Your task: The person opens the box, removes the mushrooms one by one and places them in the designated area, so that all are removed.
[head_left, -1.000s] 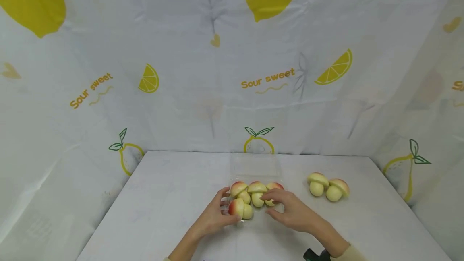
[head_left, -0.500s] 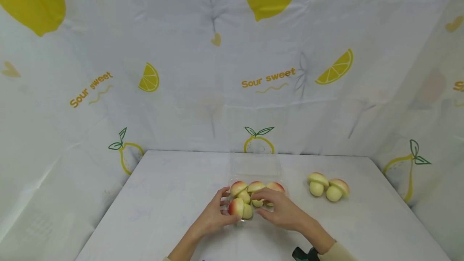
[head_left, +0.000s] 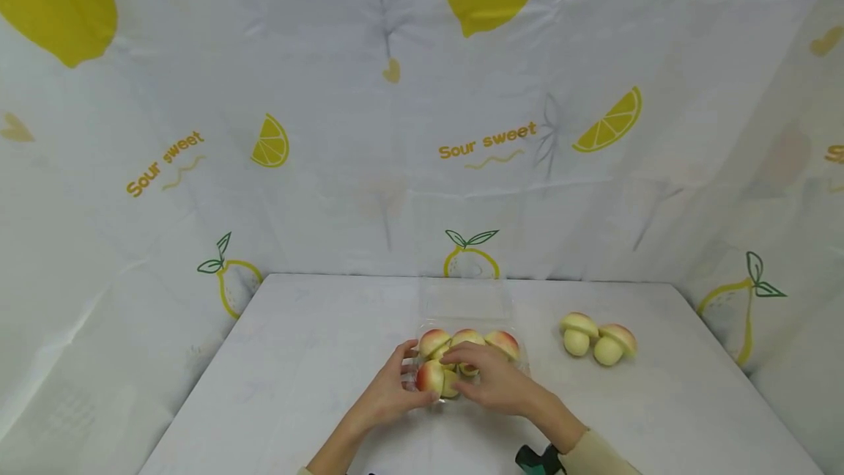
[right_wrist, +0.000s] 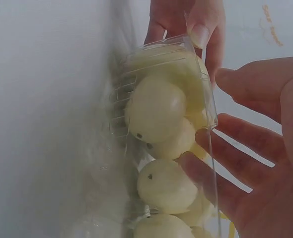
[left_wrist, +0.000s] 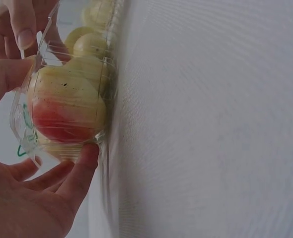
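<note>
A clear plastic clamshell box (head_left: 464, 300) stands with its lid up on the table. Inside it lie mushroom-shaped pieces with red-blushed caps and pale yellow stems: three across the back row, and one front left piece (head_left: 430, 377) on its side. My left hand (head_left: 387, 391) holds the box's left end, thumb at the front rim and fingers behind. My right hand (head_left: 491, 378) is over the box, fingers loosely bent and thumb apart, close to the front left piece's stem. In the right wrist view its fingertips (right_wrist: 187, 158) reach over the box rim beside the stems.
Two more mushroom-shaped pieces (head_left: 593, 339) lie on the white table (head_left: 297, 358) to the right of the box. A dark green and black object (head_left: 539, 459) shows below the right wrist. Lemon-printed white cloth (head_left: 330, 204) hangs behind and on both sides.
My right hand has moved left across the box, from the right-hand mushroom-shaped piece to the front left one, uncovering the right one. My left hand stays in place on the box.
</note>
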Demonstrator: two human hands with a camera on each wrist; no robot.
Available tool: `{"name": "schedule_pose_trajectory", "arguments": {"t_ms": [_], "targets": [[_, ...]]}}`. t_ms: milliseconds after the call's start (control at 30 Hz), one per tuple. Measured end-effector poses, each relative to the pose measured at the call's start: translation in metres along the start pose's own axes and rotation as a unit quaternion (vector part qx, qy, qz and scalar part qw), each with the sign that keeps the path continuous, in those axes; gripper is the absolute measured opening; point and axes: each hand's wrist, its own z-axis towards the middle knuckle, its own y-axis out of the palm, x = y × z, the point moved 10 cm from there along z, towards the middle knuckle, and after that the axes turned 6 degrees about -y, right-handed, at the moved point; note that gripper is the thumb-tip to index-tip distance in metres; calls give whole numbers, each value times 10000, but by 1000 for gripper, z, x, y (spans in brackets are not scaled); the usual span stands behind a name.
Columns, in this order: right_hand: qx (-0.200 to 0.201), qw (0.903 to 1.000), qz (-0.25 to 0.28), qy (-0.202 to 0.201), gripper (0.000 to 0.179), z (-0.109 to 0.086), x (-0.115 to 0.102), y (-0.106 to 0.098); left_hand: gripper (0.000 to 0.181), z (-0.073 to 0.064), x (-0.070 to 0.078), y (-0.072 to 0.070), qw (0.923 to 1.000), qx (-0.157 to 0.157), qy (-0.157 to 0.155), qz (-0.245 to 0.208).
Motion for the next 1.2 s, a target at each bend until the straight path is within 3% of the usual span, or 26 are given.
{"name": "schedule_pose_trajectory", "arguments": {"t_ms": [400,667,933,1200], "targets": [[-283,9994,-41,207,35,10,9,17,94,1,-3,0,10000,-40,-10,-67],[-263,9995,-167,-14,36,15,7,22,95,1,-4,0,9999,-75,-14,-70],[-400,9987,-229,236,41,16,13,24,95,0,-3,1,9999,-92,8,-87],[-233,9995,44,220,38,15,17,23,94,1,-3,0,9999,-68,-1,-75]]}}
